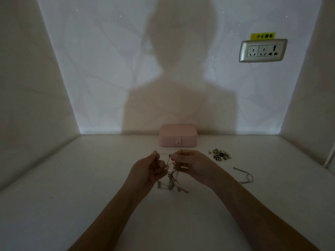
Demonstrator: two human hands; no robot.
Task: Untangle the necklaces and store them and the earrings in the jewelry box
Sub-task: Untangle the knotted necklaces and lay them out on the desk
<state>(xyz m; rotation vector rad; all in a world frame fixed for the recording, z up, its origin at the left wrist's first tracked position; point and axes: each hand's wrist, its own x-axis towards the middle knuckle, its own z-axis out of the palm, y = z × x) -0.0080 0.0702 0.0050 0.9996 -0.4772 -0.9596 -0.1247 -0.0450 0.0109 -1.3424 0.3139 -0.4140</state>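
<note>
A tangle of thin necklaces (171, 180) hangs between my two hands above the white table (90, 178), its lower strands touching the surface. My left hand (148, 169) pinches one chain end at the top left. My right hand (190, 164) pinches the chain a short way to the right, so a short stretch runs taut between them. A closed pink jewelry box (178, 135) stands behind my hands against the back wall. A small heap of earrings (220, 154) lies to the right of the box. One separate necklace (244, 175) lies loose on the table at the right.
The table sits in an alcove with walls on the left, back and right. A silver power socket (263, 50) with a yellow label is on the back wall, upper right. A white pipe (330, 156) runs at the right edge.
</note>
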